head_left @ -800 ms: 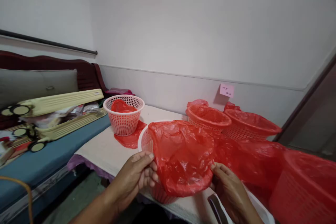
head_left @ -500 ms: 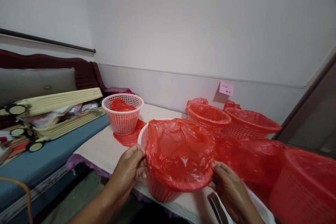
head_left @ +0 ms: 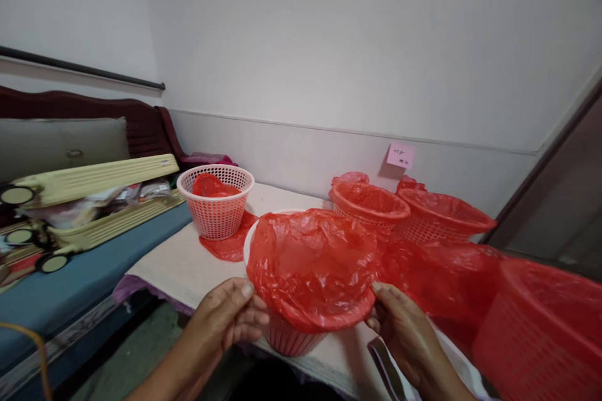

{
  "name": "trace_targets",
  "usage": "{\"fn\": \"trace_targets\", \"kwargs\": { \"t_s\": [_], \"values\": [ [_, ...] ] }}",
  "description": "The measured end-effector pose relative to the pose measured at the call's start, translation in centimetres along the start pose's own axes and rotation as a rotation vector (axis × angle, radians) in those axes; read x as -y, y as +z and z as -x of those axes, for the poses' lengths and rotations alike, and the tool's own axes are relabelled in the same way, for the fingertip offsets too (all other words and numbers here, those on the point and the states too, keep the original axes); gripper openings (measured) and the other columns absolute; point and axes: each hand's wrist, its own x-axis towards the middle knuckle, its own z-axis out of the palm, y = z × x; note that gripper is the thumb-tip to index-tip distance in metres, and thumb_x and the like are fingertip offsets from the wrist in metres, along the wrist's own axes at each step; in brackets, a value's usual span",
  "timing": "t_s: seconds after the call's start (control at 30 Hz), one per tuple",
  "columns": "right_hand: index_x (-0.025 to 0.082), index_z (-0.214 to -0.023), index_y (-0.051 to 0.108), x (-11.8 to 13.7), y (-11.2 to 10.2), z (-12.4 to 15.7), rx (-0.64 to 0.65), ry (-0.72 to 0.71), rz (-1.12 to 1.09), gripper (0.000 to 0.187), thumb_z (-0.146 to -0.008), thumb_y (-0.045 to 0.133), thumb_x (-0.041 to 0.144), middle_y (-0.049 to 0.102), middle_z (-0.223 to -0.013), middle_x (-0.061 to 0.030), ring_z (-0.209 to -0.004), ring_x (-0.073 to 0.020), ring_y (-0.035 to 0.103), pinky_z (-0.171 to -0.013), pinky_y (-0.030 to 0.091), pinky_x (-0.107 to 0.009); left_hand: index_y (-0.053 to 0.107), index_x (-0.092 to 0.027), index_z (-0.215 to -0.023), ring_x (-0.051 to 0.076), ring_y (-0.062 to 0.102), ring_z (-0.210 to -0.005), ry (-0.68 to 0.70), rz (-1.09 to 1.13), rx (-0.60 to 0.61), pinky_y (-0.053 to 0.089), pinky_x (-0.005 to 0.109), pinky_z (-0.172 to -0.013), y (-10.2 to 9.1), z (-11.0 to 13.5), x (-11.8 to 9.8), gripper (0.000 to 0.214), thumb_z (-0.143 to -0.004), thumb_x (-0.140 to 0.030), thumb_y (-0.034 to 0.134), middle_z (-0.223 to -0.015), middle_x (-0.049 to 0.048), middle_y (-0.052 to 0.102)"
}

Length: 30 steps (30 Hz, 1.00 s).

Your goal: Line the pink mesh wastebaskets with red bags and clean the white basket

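Note:
In front of me stands a pale plastic basket with a red plastic bag spread in its mouth and folded over the near rim. A piece of the white rim shows uncovered at the upper left. My right hand pinches the bag's edge at the right side of the rim. At the left side, my left hand is open, its thumb apart from the curled fingers. Those fingertips are close against the basket's side; whether they touch it I cannot tell.
A pink-white basket with red plastic inside stands back left on the cloth-covered table. Several baskets lined with red bags, one a near basket, stand right. An open yellow suitcase lies on the blue bed.
My left hand has let go of the bag's edge and its fingers have opened. The bag now reaches farther over the left rim. My right hand keeps its pinch; the view shifted slightly.

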Motion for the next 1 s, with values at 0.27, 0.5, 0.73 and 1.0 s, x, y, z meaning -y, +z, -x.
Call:
{"fn": "trace_targets", "kwargs": {
  "t_s": [0.27,0.5,0.73,1.0],
  "values": [
    [0.016,-0.070,0.056,0.3,-0.3,0.2,0.030,0.018,0.078,0.040,-0.063,0.081,0.047,0.059,-0.057,0.0025,-0.049,-0.0064,0.052,-0.044,0.043,-0.015,0.053,-0.019,-0.067,0.011,0.053,-0.050,0.204,-0.378,-0.048,0.042,0.021,-0.049,0.9,-0.3,-0.5,0.033,-0.073,-0.047,0.068,-0.057,-0.0026,0.059],
    [0.017,-0.069,0.054,0.1,0.0,-0.1,0.012,-0.068,0.028,0.038,-0.065,0.080,0.044,0.058,-0.056,0.0046,-0.048,-0.0056,0.051,-0.047,0.044,-0.016,0.061,-0.024,-0.081,0.015,0.058,-0.074,0.738,-0.840,-0.022,0.045,0.023,-0.068,3.7,1.6,-1.2,0.007,-0.080,-0.031,0.064,-0.080,-0.0003,0.063],
    [0.016,-0.070,0.054,-0.4,0.0,0.1,0.041,-0.066,-0.003,0.037,-0.071,0.075,0.047,0.058,-0.058,0.0029,-0.050,-0.0064,0.052,-0.047,0.040,-0.016,0.061,-0.021,-0.113,0.025,0.058,-0.101,0.736,-1.305,0.503,0.043,0.036,-0.088,8.9,-1.7,-1.5,0.033,-0.085,-0.038,0.057,-0.110,0.0092,0.064],
    [0.017,-0.069,0.054,0.7,-1.8,-0.2,0.010,-0.124,-0.015,0.033,-0.070,0.074,0.043,0.059,-0.061,0.0020,-0.056,-0.0088,0.055,-0.049,0.039,-0.018,0.064,-0.019,-0.103,0.027,0.060,-0.092,0.584,-1.576,0.566,0.042,0.034,-0.076,8.2,-2.6,-0.1,0.035,-0.085,-0.048,0.055,-0.099,0.0094,0.065]
  ]
}}
